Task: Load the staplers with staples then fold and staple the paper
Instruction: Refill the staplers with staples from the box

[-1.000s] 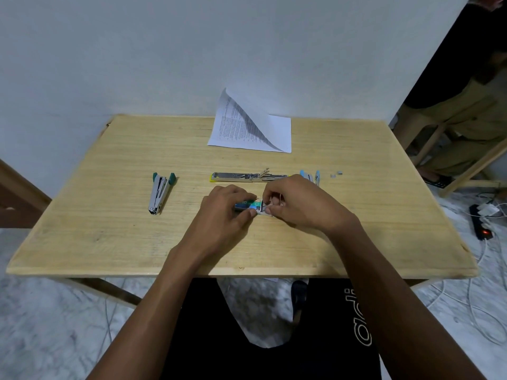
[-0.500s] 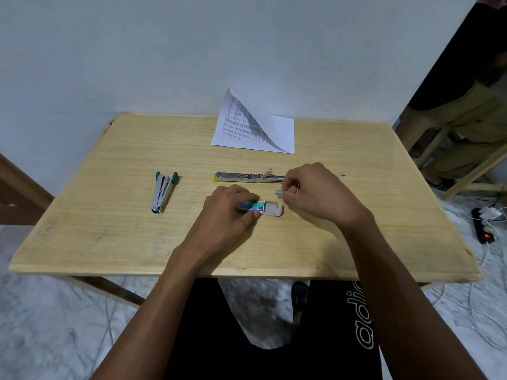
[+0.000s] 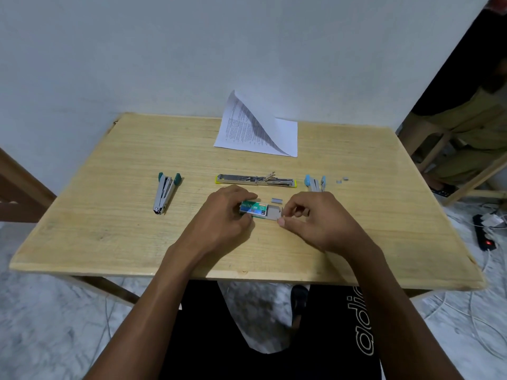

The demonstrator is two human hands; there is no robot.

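Wooden table (image 3: 109, 187) against a white wall (image 3: 164, 64), paper (image 3: 282, 135) at the back, open stapler (image 3: 255, 180) mid-table. Left hand (image 3: 222, 215) gripped the staple box (image 3: 253, 209), right hand (image 3: 315, 220) pinched its tray (image 3: 273, 213). I'd slide gently so strips don't break.

We sit at a pale wooden table (image 3: 109, 229) set against a plain grey-white wall (image 3: 137, 50). The floor (image 3: 41, 325) is grey marbled stone. At the left we see part of a brown wooden frame (image 3: 19, 193). At the far right a seated person (image 3: 472, 127) occupies a pale stool (image 3: 428, 144). Nearer, a black power strip (image 3: 484, 237) shows a red light, with white cables (image 3: 470, 308) trailing over the floor.
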